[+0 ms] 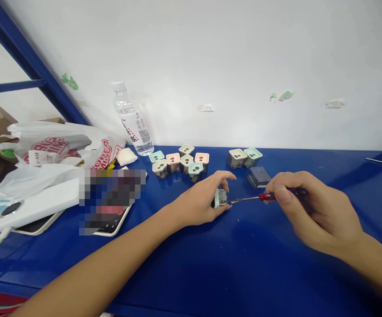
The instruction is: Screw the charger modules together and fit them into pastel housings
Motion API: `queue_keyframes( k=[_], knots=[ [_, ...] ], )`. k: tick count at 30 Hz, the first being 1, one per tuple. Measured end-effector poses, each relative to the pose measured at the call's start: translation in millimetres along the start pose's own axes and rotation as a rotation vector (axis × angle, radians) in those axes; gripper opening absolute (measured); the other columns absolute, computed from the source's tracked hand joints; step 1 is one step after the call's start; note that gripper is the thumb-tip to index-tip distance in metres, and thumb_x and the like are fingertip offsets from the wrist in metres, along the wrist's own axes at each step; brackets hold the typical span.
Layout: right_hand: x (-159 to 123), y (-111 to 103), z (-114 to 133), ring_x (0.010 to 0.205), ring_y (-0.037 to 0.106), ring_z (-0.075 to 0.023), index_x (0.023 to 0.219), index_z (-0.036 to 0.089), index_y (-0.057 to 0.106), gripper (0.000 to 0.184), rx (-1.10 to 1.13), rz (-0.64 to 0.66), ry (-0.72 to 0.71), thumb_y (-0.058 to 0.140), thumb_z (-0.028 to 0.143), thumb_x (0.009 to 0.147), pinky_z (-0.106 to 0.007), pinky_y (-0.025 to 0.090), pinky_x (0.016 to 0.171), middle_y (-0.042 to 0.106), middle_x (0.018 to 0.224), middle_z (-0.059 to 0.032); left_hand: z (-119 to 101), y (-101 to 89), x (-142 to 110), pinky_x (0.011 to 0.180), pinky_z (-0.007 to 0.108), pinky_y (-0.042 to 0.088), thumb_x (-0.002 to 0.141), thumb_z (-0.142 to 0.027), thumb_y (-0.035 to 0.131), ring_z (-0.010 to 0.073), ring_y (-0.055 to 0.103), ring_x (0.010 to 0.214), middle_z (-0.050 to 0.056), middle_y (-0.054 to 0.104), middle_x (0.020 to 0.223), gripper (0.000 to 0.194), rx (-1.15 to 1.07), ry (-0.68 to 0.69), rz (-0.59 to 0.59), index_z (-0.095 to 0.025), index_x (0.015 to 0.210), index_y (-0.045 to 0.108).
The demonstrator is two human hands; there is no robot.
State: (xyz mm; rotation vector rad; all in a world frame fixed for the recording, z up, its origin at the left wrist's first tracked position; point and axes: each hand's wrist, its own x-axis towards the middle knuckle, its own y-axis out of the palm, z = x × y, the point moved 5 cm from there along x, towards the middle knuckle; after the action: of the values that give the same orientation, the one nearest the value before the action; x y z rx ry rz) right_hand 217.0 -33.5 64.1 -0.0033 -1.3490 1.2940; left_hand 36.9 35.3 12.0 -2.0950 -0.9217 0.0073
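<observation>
My left hand (204, 198) is closed around a small pale-green pencil sharpener (220, 197), holding it on its side on the blue table (243, 264). My right hand (305, 207) pinches a red-handled screwdriver (270, 197). Its metal shaft points left and its tip meets the sharpener's open face. A tiny dark speck, perhaps a screw (238, 219), lies on the table just below the shaft.
Several pastel sharpeners (180, 165) cluster behind my left hand, with two more (244, 157) and a clear grey box (258, 177) to their right. A water bottle (131, 119) stands by the white wall. Plastic bags (55, 147), a white device (28, 204) and phones lie at left.
</observation>
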Motion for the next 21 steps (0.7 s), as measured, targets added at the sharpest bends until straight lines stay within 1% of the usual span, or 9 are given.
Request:
queue_keyframes(
  k=[3,5,9,11,14,17,19,21],
  knots=[
    [-1,-1,-1,0.061,0.067,-0.0135,0.094,0.026,0.057,0.011,-0.024,-0.017,0.022,0.049,0.026,0.101,-0.023,0.047,0.048,0.069,0.072,0.0019,0,0.3,0,0.077,0.033,0.051,0.084,-0.020,0.070,0.0182,0.061,0.088,0.005,0.062,0.111,0.057,0.006,-0.004,0.002,-0.026,0.132,0.039],
    [-2,-1,-1,0.057,0.065,-0.0128,0.093,0.026,0.058,0.012,-0.029,-0.032,0.045,0.050,0.028,0.102,-0.023,0.045,0.045,0.069,0.072,0.0017,0,0.5,0,0.076,0.032,0.050,0.084,-0.020,0.070,0.0180,0.061,0.086,0.005,0.062,0.111,0.057,0.010,-0.006,-0.001,-0.026,0.131,0.039],
    [-2,-1,-3,0.039,0.049,-0.0077,0.091,0.025,0.059,0.013,-0.036,-0.074,0.086,0.052,0.032,0.101,-0.022,0.039,0.037,0.063,0.065,0.0053,-1,0.4,0,0.077,0.032,0.050,0.084,-0.019,0.069,0.0169,0.060,0.084,0.005,0.062,0.110,0.057,0.008,0.015,-0.007,-0.026,0.131,0.038],
    [-2,-1,-3,0.036,0.047,-0.0064,0.090,0.025,0.059,0.013,-0.043,-0.083,0.091,0.054,0.032,0.100,-0.021,0.037,0.035,0.062,0.063,0.0065,-1,0.4,0,0.077,0.032,0.050,0.084,-0.019,0.070,0.0171,0.060,0.084,0.005,0.062,0.109,0.058,0.010,0.010,-0.005,-0.026,0.132,0.038],
    [-1,-1,-2,0.040,0.055,-0.0078,0.092,0.026,0.060,0.011,-0.043,-0.063,0.063,0.056,0.033,0.099,-0.020,0.040,0.036,0.066,0.068,0.0051,-1,0.9,0,0.078,0.033,0.051,0.083,-0.019,0.069,0.0180,0.061,0.087,0.005,0.063,0.110,0.058,0.009,0.004,-0.003,-0.026,0.132,0.038],
    [0,-1,3,0.056,0.067,-0.0122,0.100,0.026,0.061,0.007,-0.021,-0.015,-0.045,0.057,0.032,0.099,-0.021,0.049,0.047,0.073,0.077,0.0019,1,2.6,-1,0.081,0.034,0.051,0.084,-0.018,0.068,0.0193,0.062,0.091,0.006,0.062,0.111,0.058,0.006,0.001,0.002,-0.026,0.133,0.039],
    [1,0,9,0.061,0.070,-0.0140,0.103,0.027,0.060,0.007,-0.002,0.036,-0.138,0.056,0.031,0.100,-0.023,0.052,0.053,0.073,0.076,0.0013,2,4.0,-1,0.082,0.035,0.051,0.084,-0.020,0.067,0.0202,0.062,0.093,0.006,0.062,0.112,0.057,0.005,-0.012,0.005,-0.026,0.133,0.039],
    [2,1,14,0.060,0.070,-0.0145,0.101,0.027,0.059,0.008,-0.004,0.096,-0.191,0.053,0.032,0.102,-0.024,0.051,0.053,0.072,0.073,0.0014,3,5.0,-1,0.082,0.035,0.051,0.084,-0.020,0.067,0.0205,0.062,0.094,0.006,0.062,0.112,0.056,0.006,-0.019,0.004,-0.026,0.133,0.039]
  ],
)
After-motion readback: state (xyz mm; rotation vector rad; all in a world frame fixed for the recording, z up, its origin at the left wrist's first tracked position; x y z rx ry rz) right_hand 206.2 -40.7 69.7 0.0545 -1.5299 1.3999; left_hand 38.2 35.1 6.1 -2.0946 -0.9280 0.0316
